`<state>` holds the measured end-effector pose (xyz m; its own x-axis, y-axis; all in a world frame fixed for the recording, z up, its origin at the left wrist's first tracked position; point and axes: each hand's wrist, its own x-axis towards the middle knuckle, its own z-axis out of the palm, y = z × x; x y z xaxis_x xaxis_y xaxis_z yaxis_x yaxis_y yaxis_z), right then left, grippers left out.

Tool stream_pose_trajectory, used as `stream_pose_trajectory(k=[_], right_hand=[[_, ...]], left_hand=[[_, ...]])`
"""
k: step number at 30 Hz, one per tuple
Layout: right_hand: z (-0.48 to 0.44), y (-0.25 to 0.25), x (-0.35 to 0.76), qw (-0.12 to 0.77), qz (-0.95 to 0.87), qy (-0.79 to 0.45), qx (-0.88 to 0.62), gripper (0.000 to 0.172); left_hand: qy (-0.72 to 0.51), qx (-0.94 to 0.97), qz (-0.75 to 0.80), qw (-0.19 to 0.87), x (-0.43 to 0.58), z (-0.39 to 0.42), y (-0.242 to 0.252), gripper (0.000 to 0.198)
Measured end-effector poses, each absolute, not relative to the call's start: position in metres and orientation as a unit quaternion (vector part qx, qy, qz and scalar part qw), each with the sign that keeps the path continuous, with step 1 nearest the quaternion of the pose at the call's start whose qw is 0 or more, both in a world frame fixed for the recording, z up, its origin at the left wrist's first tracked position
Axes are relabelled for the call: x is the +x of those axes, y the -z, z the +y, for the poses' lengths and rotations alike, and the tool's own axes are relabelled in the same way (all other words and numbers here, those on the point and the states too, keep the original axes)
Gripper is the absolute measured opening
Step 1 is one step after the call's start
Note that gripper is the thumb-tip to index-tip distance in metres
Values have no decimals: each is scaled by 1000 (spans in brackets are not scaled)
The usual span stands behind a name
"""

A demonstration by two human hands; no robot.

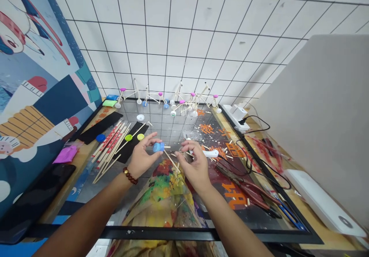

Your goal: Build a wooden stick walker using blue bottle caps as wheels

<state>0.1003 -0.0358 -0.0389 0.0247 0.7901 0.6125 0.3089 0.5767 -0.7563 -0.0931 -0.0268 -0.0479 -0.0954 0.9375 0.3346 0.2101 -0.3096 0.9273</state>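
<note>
Between the thumb and fingers of my left hand (142,155) is a blue bottle cap (158,147), turned on its side. A thin wooden stick (172,161) slants down from the cap, and a short stick end juts out to its right. My right hand (196,164) is curled just right of them, thumb and fingertips drawn close together. Whatever lies in those fingertips is too small to make out. Behind that hand a white glue gun (211,153) rests on the table, its cord running right.
Wooden chopsticks (111,145) and loose caps lie at left. Several stick-and-cap models (181,102) stand along the tiled wall. Red-handled pliers (253,193), wood scraps and cords cover the right side. A power strip (235,116) sits at the back right; a phone (37,199) lies front left.
</note>
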Motion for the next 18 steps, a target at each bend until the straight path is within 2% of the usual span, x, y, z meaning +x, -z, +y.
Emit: stream_pose_trajectory(k=[5,12,15,18], right_hand=[[-36,41,99,541,-676,-309,-394,10],[-27,51,97,536,-563,-482,-404,26],[-26,52,98,530,-567,-482,-408,22],[-29,48,98,533,-621,-390,-422,12]], left_hand=[[-544,585,518,305,-93,-27,49,61],[-592,484,493,414,-96,-23,50,64],[-608,428,469,476,-97,-23,47,66],[-609,401,439,525,-97,-23,42,69]])
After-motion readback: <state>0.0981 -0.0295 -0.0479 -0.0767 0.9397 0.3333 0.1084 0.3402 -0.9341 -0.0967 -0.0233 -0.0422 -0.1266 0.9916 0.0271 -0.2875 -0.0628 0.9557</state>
